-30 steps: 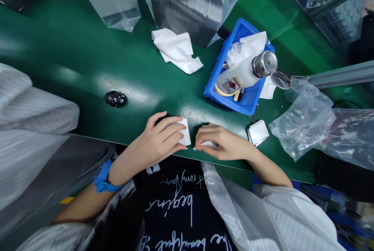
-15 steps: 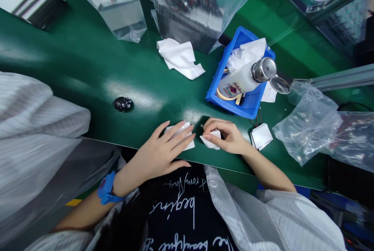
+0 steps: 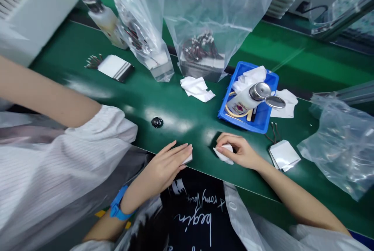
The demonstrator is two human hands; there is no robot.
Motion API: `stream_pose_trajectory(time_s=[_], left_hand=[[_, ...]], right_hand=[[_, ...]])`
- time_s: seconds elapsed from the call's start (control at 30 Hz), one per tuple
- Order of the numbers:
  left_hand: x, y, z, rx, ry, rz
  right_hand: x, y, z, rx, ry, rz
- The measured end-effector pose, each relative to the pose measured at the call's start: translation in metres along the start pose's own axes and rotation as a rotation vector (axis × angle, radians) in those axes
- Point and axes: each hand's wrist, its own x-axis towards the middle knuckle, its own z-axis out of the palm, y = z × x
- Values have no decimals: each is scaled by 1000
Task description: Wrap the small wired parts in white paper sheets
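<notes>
My left hand [image 3: 169, 164] lies over a flat white piece [image 3: 188, 159] by the table's front edge. Its fingers are close together and cover most of the piece, so only a white corner shows. To the right, my right hand [image 3: 236, 150] pinches a folded white wipe [image 3: 224, 155] between thumb and fingers, just over the green table. Beyond the right hand lies a small stack of flat white packs [image 3: 284, 155] with thin dark wires.
A blue bin [image 3: 259, 124] holds a pump bottle [image 3: 241, 103] and crumpled wipes. Another wipe [image 3: 198, 88] and a small black lump [image 3: 157, 122] lie on the green table [image 3: 128, 99]. Plastic bags [image 3: 204, 13] stand behind. At left, another person's arm [image 3: 52, 93] reaches in.
The view has shifted, showing more of the table's back. My left fingers, spread over the flat white piece before, have drawn together around it. My right hand keeps its pinch on the wipe.
</notes>
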Motion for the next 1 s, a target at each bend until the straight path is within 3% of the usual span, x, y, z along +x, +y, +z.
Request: stream_pose_trajectory(time_s=[0.13,0.27,0.47,0.7,0.87,1.0], left_hand=[[10,-5,-1,-53,115,-142],[35,-19,4,176,185,-213],[94,-33,23,491,55,-392],[106,-29,35,541,-36,-327],[132,-30,20,590,-74,-327],[165,-46,8,601,32,-366]], right_hand=[[-1,1,1,-36,-5,-7],[-1,2,2,-43,4,-25],[-2,3,4,-46,22,-47],[-2,5,6,-45,31,-82],[-4,5,9,-41,56,-127],[-5,7,10,-55,77,-141]])
